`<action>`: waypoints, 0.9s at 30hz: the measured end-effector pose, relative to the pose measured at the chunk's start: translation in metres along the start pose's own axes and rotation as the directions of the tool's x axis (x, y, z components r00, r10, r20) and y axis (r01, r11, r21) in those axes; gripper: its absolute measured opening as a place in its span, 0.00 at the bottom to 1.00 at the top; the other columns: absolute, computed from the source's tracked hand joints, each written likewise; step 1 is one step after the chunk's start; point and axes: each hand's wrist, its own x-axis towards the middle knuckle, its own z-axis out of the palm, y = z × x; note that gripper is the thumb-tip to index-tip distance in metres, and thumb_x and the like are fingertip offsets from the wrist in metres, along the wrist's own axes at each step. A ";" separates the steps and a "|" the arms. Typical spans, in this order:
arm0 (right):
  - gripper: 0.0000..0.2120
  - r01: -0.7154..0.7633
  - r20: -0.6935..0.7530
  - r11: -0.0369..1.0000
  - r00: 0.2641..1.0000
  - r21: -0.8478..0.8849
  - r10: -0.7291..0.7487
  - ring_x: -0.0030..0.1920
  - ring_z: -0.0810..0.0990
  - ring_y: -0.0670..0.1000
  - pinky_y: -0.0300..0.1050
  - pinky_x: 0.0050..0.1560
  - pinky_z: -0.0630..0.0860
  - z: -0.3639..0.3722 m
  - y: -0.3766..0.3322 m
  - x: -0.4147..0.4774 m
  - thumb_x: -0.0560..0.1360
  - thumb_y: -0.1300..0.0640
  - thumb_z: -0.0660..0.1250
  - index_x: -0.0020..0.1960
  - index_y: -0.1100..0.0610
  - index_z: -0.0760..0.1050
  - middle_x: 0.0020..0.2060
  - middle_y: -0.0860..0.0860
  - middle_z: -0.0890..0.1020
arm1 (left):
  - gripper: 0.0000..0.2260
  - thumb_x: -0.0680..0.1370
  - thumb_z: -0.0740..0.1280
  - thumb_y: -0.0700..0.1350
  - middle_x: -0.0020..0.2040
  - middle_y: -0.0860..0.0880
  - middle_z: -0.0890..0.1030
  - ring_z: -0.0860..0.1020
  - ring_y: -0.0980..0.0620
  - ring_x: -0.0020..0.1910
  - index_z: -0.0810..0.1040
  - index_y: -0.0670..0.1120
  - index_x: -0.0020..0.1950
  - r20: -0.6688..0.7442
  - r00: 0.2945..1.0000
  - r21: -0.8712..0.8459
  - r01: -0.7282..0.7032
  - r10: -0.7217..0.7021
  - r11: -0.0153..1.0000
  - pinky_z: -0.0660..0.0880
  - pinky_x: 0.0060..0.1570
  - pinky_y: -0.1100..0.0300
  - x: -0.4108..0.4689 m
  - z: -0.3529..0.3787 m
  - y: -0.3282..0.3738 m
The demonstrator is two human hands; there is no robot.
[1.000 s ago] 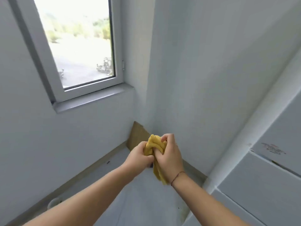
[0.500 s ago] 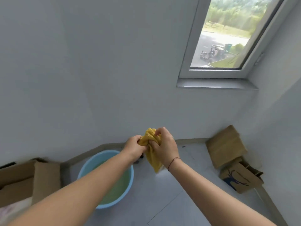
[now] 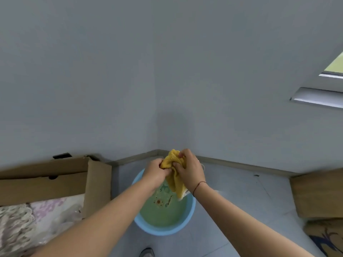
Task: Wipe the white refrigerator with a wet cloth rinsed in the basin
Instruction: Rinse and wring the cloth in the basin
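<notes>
A yellow cloth is bunched between both hands, its lower end hanging down. My left hand grips its left side and my right hand grips its top and right side. Both hands are held above a light blue basin on the floor in the room's corner, with greenish water inside. The white refrigerator is out of view.
An open cardboard box with patterned fabric stands at the left against the wall. Flat cardboard and a printed bag sit at the right. A window sill shows at upper right. Grey floor tiles surround the basin.
My view has swung left from the refrigerator and window to the corner. The basin now lies directly under my hands, which still hold the yellow cloth together.
</notes>
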 end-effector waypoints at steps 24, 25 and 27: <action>0.07 -0.299 0.405 0.920 0.831 -0.253 0.381 0.44 0.74 0.53 0.43 0.43 0.68 0.225 0.242 0.121 0.81 0.57 0.55 0.53 0.52 0.72 0.44 0.52 0.78 | 0.08 0.74 0.67 0.54 0.35 0.55 0.76 0.72 0.56 0.34 0.73 0.52 0.42 -0.064 0.971 0.383 0.237 -0.230 0.893 0.64 0.32 0.61 0.209 0.048 -0.244; 0.09 -0.228 0.398 0.909 0.843 -0.348 0.363 0.45 0.74 0.54 0.44 0.45 0.68 0.231 0.250 0.122 0.81 0.56 0.54 0.55 0.52 0.73 0.46 0.53 0.79 | 0.06 0.74 0.68 0.53 0.38 0.56 0.78 0.74 0.56 0.37 0.74 0.53 0.45 -0.065 0.982 0.475 0.187 -0.177 0.860 0.64 0.34 0.62 0.212 0.050 -0.253; 0.12 -0.068 0.381 0.862 0.878 -0.501 0.291 0.49 0.73 0.55 0.45 0.52 0.66 0.240 0.263 0.123 0.81 0.56 0.53 0.59 0.51 0.72 0.51 0.52 0.80 | 0.07 0.75 0.67 0.45 0.47 0.57 0.79 0.76 0.55 0.47 0.75 0.55 0.52 -0.068 0.997 0.634 0.064 -0.027 0.771 0.66 0.43 0.62 0.220 0.053 -0.275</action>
